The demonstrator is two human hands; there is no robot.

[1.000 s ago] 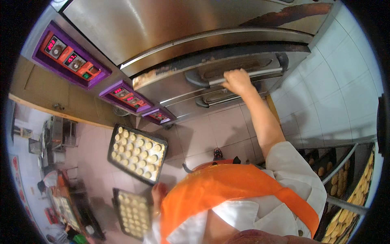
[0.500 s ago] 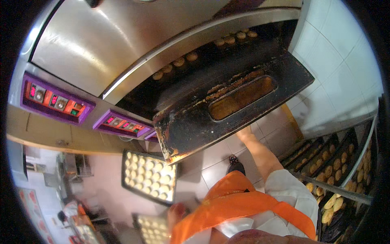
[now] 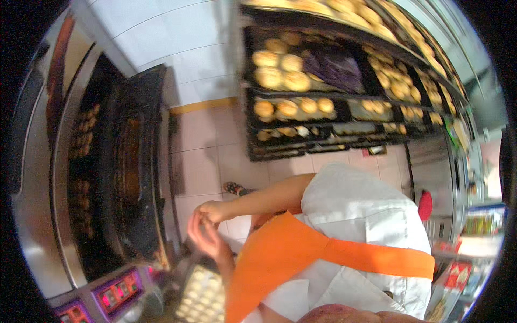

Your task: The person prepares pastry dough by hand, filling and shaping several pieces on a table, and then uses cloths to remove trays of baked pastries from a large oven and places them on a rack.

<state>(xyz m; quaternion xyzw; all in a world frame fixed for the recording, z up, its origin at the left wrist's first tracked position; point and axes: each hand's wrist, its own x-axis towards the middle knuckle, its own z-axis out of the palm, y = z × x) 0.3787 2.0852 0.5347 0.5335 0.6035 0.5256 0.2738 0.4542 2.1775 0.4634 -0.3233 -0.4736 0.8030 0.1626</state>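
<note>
In front of my orange apron, my two hands meet beside the open oven door. My left hand (image 3: 203, 236) has its fingers stretched out, with no object visible in it. My right hand (image 3: 214, 211) touches or overlaps it, its fingers curled and partly hidden. On the left, the dark oven door (image 3: 148, 107) is lowered, and rows of round buns (image 3: 83, 134) show blurred inside the oven. Below my left hand lies a tray of pale dough rounds (image 3: 202, 296), partly hidden by my arm and apron.
A tall rack (image 3: 250, 129) carries several dark trays of golden buns (image 3: 283, 70) ahead and to the right. A lit oven control panel (image 3: 116, 293) is at lower left. White tiled wall (image 3: 172, 37) and pink floor tiles (image 3: 199, 161) lie between oven and rack.
My view has turned right, so the oven now sits at the left and the rack fills the upper right. My right hand has come away from under the oven door to my left hand.
</note>
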